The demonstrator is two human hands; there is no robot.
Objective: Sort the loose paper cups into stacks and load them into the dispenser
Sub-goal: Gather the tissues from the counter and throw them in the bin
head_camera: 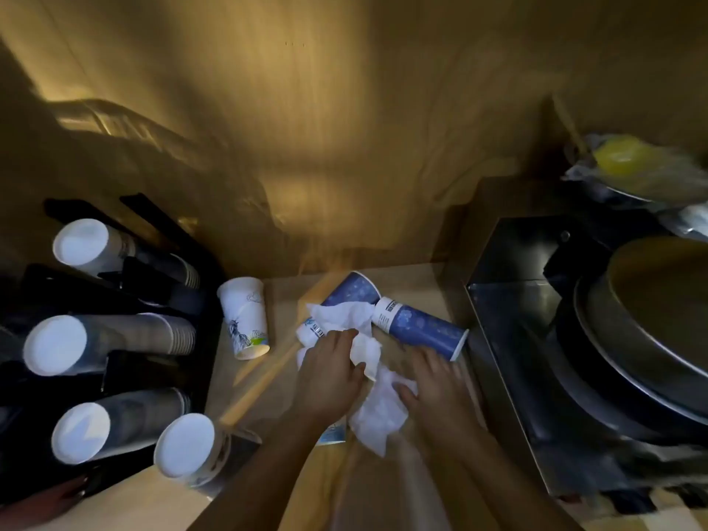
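Note:
Two blue paper cups lie on the wooden counter [268,385]: one [419,326] on its side by the right edge, another [352,290] behind it. A white printed cup [245,318] lies further left. Crumpled white tissue [377,413] covers the middle, partly hiding a small white and blue cup [312,331]. My left hand [329,373] rests on the tissue with fingers curled into it. My right hand [436,389] presses flat on the tissue just below the blue cup. The black dispenser [161,300] at left holds several stacks of cups [111,341].
A metal box [509,300] with a large round pan [651,320] borders the counter on the right. A yellow item in plastic wrap [620,159] sits at the back right. A wooden wall rises behind. Another cup edge [331,435] peeks out under my left wrist.

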